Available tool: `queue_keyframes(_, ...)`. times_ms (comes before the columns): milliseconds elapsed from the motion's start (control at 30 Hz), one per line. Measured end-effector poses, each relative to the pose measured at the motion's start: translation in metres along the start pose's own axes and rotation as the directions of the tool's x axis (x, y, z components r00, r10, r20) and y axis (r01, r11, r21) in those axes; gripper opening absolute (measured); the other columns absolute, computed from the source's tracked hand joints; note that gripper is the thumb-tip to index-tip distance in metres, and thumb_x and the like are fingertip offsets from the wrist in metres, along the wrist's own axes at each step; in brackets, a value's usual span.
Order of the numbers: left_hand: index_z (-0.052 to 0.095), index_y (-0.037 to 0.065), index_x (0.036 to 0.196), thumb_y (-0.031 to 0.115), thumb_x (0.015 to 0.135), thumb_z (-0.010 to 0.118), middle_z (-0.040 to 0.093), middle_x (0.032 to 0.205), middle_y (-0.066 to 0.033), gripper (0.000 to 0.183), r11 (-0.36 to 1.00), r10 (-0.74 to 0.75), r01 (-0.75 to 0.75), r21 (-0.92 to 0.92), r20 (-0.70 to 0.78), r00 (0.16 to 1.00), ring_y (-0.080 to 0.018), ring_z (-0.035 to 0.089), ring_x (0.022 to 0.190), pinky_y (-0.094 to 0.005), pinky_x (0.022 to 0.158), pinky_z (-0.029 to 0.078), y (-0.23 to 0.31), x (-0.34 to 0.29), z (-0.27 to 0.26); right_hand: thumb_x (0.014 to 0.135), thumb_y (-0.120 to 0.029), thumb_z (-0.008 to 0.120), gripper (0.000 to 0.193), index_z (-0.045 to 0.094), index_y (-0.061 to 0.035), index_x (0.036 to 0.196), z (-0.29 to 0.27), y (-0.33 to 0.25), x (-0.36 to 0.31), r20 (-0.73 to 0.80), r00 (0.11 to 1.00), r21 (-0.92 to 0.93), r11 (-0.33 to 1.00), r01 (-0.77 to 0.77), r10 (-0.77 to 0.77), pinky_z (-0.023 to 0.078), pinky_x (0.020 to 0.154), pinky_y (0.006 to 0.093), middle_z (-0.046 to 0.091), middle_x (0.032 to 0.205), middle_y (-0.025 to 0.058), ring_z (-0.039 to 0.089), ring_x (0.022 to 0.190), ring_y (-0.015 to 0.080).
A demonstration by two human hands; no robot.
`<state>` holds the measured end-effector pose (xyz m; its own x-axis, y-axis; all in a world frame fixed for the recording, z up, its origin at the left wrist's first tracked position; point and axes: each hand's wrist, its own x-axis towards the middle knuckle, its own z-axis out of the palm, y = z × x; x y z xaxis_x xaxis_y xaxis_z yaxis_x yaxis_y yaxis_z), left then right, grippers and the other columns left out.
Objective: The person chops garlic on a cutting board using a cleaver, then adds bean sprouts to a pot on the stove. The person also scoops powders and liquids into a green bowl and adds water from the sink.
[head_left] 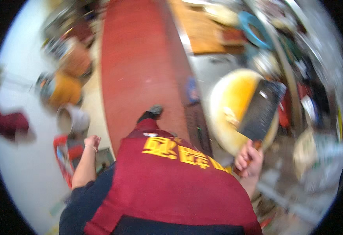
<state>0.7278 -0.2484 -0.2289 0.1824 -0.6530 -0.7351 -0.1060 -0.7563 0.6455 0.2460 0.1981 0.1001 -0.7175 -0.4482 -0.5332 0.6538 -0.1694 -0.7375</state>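
A cleaver (261, 111) with a broad dark blade and a brown handle is in my right hand (250, 159), whose fingers wrap round the handle. Its blade points away from me, over a round cutting board (218, 103) that is pale with a yellow-orange patch. A small pale scrap (230, 116) lies on the board near the blade. At the left, beside my body, my left hand (92, 142) is raised and closed like a fist, with nothing visible in it. A pale bucket (79, 119) stands just past it.
Red flooring (136, 58) runs ahead between the wall side and the metal counter (205, 68). Orange containers (65, 91) and a red frame (61, 158) line the left. A wooden board (203, 31), a blue basin (254, 29) and plastic bags (324, 156) crowd the right.
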Motion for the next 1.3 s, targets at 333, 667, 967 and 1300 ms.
queue_keyframes(333,0.064,-0.002,0.111,0.002,0.092,0.062,0.069,0.099,-0.0103,0.02,0.305,0.138,-0.941,-0.145,0.985,-0.107,-0.0147,0.066,0.086,-0.0283,0.076,0.054,0.08,-0.224,0.458,0.102,-0.045,0.035,0.039,0.046,-0.009,0.092,-0.03,0.068,-0.018,-0.506,0.855,0.228,0.939,0.256,-0.111,0.037,0.036,0.0295,0.046,0.06,0.0037,0.042,0.039,0.0131)
queue_keyframes(667,0.064,0.003,0.103,0.009,0.081,0.075,0.062,0.092,-0.0109,0.025,0.494,0.143,-0.471,-0.731,0.603,-0.785,-0.0261,0.064,0.078,-0.0343,0.07,0.053,0.07,-0.455,0.509,0.099,-0.049,0.044,0.046,0.053,-0.0048,0.09,0.06,0.084,-0.032,-0.34,0.933,0.167,0.969,0.182,-0.117,0.035,0.038,0.0264,0.048,0.059,0.0024,0.043,0.041,0.0114)
queue_keyframes(967,0.058,-0.001,0.099,0.003,0.093,0.063,0.065,0.088,-0.0072,0.009,0.827,-0.3,-0.528,0.192,0.946,-0.125,-0.0176,0.067,0.076,-0.028,0.071,0.057,0.079,-0.368,0.577,0.095,-0.028,0.057,0.036,0.058,0.0065,0.101,0.046,0.088,0.014,-0.807,0.34,-0.565,0.799,-0.207,-0.483,0.052,0.066,0.0404,0.064,0.074,0.0178,0.067,0.07,0.0273)
queue_keyframes(1300,0.064,0.0,0.1,-0.004,0.086,0.051,0.064,0.084,-0.005,0.019,0.573,-0.413,-0.815,-0.093,0.826,-0.384,-0.0155,0.058,0.076,-0.0264,0.073,0.048,0.048,-0.364,0.568,0.09,-0.025,0.063,0.034,0.057,0.0068,0.101,-0.048,0.08,0.094,-0.816,0.095,-0.507,0.626,-0.593,-0.571,0.05,0.084,0.0535,0.065,0.096,0.0317,0.064,0.093,0.0478)
